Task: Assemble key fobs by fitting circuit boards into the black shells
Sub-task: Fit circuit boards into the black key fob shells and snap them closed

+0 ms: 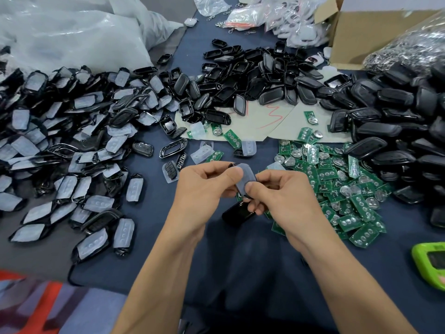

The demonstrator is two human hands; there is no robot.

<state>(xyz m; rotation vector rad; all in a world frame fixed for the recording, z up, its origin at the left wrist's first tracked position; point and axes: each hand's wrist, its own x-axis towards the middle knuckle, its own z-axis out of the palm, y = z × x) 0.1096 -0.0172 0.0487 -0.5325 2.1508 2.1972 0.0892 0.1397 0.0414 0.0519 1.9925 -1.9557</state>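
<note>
Hundreds left, one in hand

Most work looks undone, I judge: green boards [337,189] heaped right, empty black shells [252,78] behind. Left hand [207,186] & right hand [279,196] both pinch 1 held shell [240,189], fingers curled, mid-air over table [168,208] centre. Grey translucent pad [246,175] covers its black rim; board not visible.

Hands: two, left hand [204,186] and right hand [279,196], gripping one padded shell [245,180]. One loose black shell [238,213] beneath them. One cardboard box [356,32]. Shell heaps, uncountable: three, namely padded-shell heap [60,141] far left of the box, open-shell heap [252,78] just left of it, closed-shell heap [397,121] below it. One circuit-board heap [342,184]. One green device [431,263].
</note>
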